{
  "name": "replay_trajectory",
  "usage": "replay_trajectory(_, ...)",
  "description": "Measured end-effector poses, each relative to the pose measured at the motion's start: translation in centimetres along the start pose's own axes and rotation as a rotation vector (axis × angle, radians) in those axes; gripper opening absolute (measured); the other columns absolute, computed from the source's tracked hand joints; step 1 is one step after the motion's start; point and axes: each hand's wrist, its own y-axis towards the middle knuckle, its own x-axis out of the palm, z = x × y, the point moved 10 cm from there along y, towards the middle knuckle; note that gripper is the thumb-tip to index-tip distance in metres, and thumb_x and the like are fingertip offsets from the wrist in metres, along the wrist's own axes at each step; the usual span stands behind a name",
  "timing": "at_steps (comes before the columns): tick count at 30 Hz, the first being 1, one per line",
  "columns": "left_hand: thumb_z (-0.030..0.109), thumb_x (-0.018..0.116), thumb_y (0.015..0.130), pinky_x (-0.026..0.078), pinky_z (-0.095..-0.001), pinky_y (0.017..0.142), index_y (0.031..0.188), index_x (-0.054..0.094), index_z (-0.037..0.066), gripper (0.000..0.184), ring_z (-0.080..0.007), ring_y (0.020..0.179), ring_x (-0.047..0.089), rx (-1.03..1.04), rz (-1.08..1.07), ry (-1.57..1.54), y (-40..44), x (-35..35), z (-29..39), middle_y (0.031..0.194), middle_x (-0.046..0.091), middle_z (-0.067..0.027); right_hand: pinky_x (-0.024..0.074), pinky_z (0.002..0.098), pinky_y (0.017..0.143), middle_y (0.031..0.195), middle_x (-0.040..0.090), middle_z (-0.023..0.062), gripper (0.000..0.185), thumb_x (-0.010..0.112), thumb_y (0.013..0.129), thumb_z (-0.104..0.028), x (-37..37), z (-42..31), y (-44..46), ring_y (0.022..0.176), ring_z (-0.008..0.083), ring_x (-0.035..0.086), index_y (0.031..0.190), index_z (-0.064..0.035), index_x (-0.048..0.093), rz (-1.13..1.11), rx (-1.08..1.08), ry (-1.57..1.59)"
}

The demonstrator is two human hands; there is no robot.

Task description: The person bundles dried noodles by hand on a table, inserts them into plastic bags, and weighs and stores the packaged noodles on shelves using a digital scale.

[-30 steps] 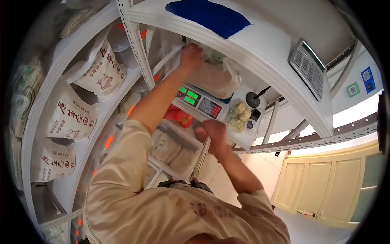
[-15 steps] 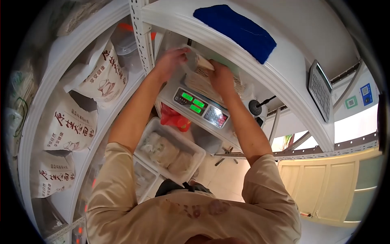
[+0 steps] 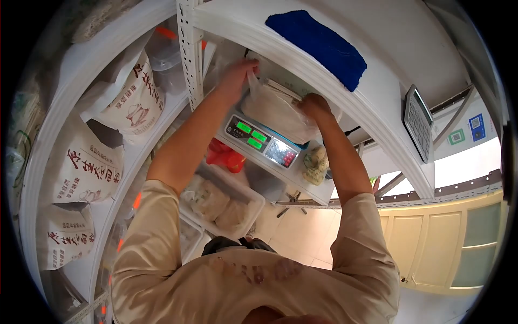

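On the shelf, a digital scale [image 3: 249, 141] with green lit readouts carries a translucent plastic bag [image 3: 278, 113] holding a pale, layered bundle of thin strips. My left hand [image 3: 241, 75] pinches the bag's loose, stretched-up edge at its left end. At the other end, my right hand [image 3: 317, 107] is closed with its fingers curled on the bag's far upper side; the fingertips are partly hidden. A small knotted bag [image 3: 315, 165] with pale contents sits right of the scale, beside my right forearm.
An upper shelf with a blue cloth [image 3: 318, 46] and a calculator [image 3: 418, 124] overhangs my right hand. A perforated post [image 3: 190, 59] stands left of my left hand. Below are a red plastic bag [image 3: 225, 156] and a white bin [image 3: 251, 216] of bagged goods. Flour bags [image 3: 91, 170] line the left shelf.
The bundle now lies inside the plastic bag on the scale. My right hand has moved right, from the bundle's left part to the bag's right end. My left hand stays at the bag's edge.
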Motion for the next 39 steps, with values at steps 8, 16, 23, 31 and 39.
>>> replay_trajectory(8,0.030,0.083,0.075,0.047,-0.0364,0.088,0.110,0.061,0.004,0.050,-0.0208,0.101,0.058,0.014,0.034,0.178,1.0,0.3,-0.7,0.101,0.063,-0.0086,0.0528,0.0371,0.082,0.101,0.072,0.0180,0.035,0.072,0.089,-0.032,-13.1,-5.8,-8.7,0.089,0.0311,0.069,0.112,-0.0058,0.072,0.296,-0.121,0.548)
replay_trajectory(16,0.037,0.087,0.074,0.039,-0.0388,0.103,0.128,0.062,0.007,0.067,-0.0201,0.119,0.054,0.083,0.016,0.495,0.2,2.1,1.3,0.124,0.062,-0.0078,0.0393,0.0197,0.060,0.074,0.061,-0.0026,0.020,0.074,0.092,-0.019,-15.8,0.8,-18.7,0.065,0.0042,0.049,0.086,0.0007,0.072,0.589,0.248,0.877)
replay_trajectory(23,0.038,0.091,0.068,0.045,-0.0357,0.096,0.132,0.057,0.006,0.080,-0.0202,0.114,0.055,0.190,0.196,0.739,2.1,2.0,0.7,0.119,0.058,-0.0061,0.0485,0.0328,0.089,0.106,0.071,0.0115,0.051,0.075,0.089,-0.038,-13.7,7.1,-14.5,0.094,0.0212,0.064,0.120,0.0018,0.066,0.748,0.144,0.961)
replay_trajectory(31,0.026,0.067,0.094,0.053,-0.0355,0.078,0.093,0.069,0.000,0.026,-0.0227,0.082,0.068,0.103,0.086,0.336,3.5,1.9,0.4,0.087,0.071,-0.0075,0.0499,0.0425,0.089,0.105,0.071,0.0129,0.045,0.064,0.088,-0.047,-7.9,7.3,-8.2,0.102,0.0332,0.066,0.102,-0.0039,0.065,0.094,0.306,0.089)
replay_trajectory(39,0.024,0.059,0.099,0.055,-0.0348,0.071,0.108,0.066,0.010,0.018,-0.0205,0.092,0.069,0.090,-0.008,-0.284,3.0,3.6,6.5,0.098,0.072,-0.0060,0.0484,0.0427,0.098,0.126,0.062,0.0100,0.042,0.053,0.098,-0.038,-16.3,5.8,-10.5,0.114,0.0256,0.058,0.127,-0.0072,0.055,0.508,0.304,2.339)
